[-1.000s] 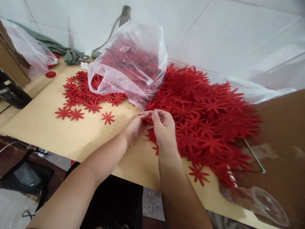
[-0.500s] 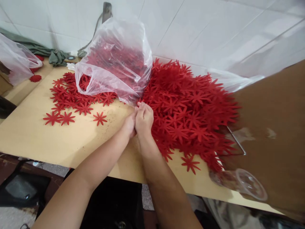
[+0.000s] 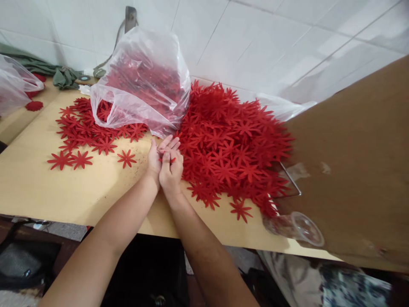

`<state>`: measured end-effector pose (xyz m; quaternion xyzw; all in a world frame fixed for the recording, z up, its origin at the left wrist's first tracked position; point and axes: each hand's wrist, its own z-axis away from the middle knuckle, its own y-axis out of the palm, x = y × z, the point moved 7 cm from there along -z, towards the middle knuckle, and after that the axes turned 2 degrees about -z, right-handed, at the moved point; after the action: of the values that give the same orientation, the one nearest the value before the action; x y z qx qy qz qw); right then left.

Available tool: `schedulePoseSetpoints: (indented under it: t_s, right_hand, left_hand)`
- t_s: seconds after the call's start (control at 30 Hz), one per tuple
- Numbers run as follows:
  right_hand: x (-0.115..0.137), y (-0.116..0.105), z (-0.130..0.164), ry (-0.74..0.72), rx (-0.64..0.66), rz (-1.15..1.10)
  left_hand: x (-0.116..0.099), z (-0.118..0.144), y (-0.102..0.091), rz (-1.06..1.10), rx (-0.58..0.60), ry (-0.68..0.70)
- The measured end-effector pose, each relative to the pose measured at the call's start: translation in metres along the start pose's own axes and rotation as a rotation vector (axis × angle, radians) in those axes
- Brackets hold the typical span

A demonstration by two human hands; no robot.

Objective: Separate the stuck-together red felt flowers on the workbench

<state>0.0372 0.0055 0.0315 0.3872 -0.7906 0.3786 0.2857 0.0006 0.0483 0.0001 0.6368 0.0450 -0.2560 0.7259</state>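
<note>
My left hand [image 3: 154, 158] lies palm up with its fingers stretched out, just in front of the plastic bag. Against that palm, my right hand [image 3: 171, 175] is closed with thumb and fingertips together on a small red flower piece [image 3: 173, 160]. Most of this piece is hidden by the fingers. Close to the right hand rises a big heap of red flower cutouts [image 3: 220, 136] with narrow petals. One single red flower [image 3: 127, 158] lies flat to the left of my hands.
A clear plastic bag [image 3: 143, 94] full of red cutouts stands behind my hands, with a smaller pile [image 3: 84, 123] beside it. At right are a cardboard box [image 3: 351, 170] and a clear plastic cup [image 3: 306, 230] on its side. The table [image 3: 64, 196] meets a tiled wall.
The left hand has opened out from the clasped pose, and a red piece now shows in the right fingertips. The whole view has shifted, so things appear farther left.
</note>
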Motion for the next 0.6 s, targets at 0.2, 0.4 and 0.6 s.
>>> schedulePoseSetpoints:
  t_s: [0.2,0.4,0.6]
  right_hand:
    - [-0.049,-0.018,-0.019,0.379,-0.172,-0.354]
    - [-0.051,-0.024,-0.037,0.514,-0.149,-0.644]
    - [-0.047,-0.008,-0.042,0.607,-0.040,-0.826]
  left_hand:
    - [0.009,-0.002,-0.004,-0.053,-0.057,0.013]
    - [0.025,-0.003,0.008,-0.174,0.050,-0.042]
    - [0.039,0.003,0.004,-0.075,-0.063,-0.143]
